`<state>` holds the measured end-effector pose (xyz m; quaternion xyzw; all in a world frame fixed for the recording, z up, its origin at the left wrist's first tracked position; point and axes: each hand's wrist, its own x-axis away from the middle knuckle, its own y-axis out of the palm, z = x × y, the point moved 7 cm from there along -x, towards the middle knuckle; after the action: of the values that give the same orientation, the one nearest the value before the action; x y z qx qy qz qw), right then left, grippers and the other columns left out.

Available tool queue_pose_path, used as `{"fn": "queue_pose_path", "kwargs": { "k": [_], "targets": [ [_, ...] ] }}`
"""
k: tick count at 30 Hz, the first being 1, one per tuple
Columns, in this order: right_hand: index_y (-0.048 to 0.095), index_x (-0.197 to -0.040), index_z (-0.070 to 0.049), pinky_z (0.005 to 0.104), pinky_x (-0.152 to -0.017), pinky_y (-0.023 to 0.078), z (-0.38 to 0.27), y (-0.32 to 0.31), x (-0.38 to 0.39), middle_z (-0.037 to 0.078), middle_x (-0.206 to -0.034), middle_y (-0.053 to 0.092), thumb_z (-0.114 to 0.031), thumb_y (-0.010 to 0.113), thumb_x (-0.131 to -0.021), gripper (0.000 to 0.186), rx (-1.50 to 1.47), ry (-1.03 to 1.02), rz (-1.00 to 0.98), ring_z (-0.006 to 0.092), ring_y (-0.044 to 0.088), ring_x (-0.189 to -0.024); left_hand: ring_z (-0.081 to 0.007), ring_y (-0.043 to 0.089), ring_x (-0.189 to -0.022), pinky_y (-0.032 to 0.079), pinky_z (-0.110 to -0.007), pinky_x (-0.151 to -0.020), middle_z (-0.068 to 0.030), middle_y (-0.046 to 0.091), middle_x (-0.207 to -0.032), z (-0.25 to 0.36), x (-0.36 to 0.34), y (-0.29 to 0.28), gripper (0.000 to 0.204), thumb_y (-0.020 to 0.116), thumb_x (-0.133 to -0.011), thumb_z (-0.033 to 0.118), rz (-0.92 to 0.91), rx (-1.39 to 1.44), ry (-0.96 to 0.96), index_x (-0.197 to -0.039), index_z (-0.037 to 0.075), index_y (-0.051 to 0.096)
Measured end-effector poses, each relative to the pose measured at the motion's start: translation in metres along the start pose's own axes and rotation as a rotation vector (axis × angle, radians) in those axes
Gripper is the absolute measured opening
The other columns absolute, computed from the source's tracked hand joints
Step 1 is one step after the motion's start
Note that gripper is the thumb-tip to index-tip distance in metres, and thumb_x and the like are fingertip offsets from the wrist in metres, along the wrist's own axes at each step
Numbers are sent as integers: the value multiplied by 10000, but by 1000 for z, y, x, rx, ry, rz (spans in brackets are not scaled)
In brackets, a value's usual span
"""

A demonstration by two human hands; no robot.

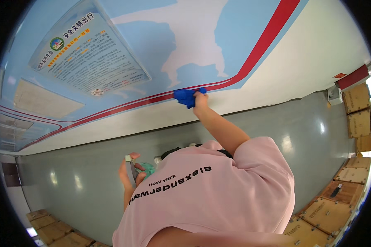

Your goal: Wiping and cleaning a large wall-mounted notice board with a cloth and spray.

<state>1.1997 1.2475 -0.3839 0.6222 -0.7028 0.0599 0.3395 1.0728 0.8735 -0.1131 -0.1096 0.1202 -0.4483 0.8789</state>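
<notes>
My right hand (200,101) is closed around a bunched blue cloth (184,97). The cloth lies against the wall's painted panel, at the red stripe (152,99) along its lower border. Lower and to the left, my left hand (125,173) grips what looks like a spray bottle (148,169), with a grey head, a white nozzle and a green body. Its fingers wrap round the head, and my pink shirt covers part of the bottle's surroundings.
A printed notice (90,53) hangs on the light blue wall panel, left of a white figure silhouette (193,37). Grey floor (90,152) runs along the wall's base. Wooden crates (325,214) stand at the right, more crates (53,230) at the lower left. A white box (334,95) sits by the far right corner.
</notes>
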Motion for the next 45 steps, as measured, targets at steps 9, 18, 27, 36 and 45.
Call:
{"fn": "queue_pose_path", "kwargs": {
  "k": [9, 18, 27, 36, 45],
  "targets": [
    [568, -1038, -13, 460, -800, 561, 79, 96, 78, 149, -996, 625, -20, 521, -792, 250, -70, 625, -489, 312, 648, -911, -150, 598, -666, 477, -265, -562, -87, 624, -1101, -6, 12, -8, 790, 792, -734, 624, 63, -35, -69, -1182, 3, 592],
    [688, -1181, -52, 446, -1006, 411, -184, 111, 206, 145, -1219, 599, -79, 658, -779, 404, 417, -1403, -815, 346, 511, -1144, -143, 608, -722, 511, -268, -604, -94, 641, -1095, -32, 22, -11, 756, 833, -725, 563, 216, 52, -49, -1175, 5, 594],
    [698, -845, -203, 408, -803, 456, -114, 105, 139, 12, -1001, 560, -109, 792, -639, 246, 833, -2150, -470, 300, 524, -988, -144, 632, -743, 528, -270, -607, -101, 655, -1071, -50, 26, -19, 728, 845, -724, 530, 254, 17, -16, -1172, 12, 599],
    [701, -860, -201, 374, -846, 442, -39, 150, 154, -36, -1125, 646, -168, 761, -741, 138, 936, -2098, -799, 205, 571, -1041, -153, 628, -822, 536, -283, -649, -119, 644, -1095, -59, 34, -32, 802, 811, -717, 618, 292, 4, -141, -1170, -2, 582],
    [721, -918, -195, 341, -912, 442, -9, 196, 182, -64, -1178, 646, -200, 710, -799, 120, 973, -2135, -952, 180, 565, -1096, -152, 620, -838, 533, -289, -655, -117, 624, -1130, -64, 40, -33, 768, 820, -725, 590, 403, 70, -89, -1176, 11, 593]
  ]
}}
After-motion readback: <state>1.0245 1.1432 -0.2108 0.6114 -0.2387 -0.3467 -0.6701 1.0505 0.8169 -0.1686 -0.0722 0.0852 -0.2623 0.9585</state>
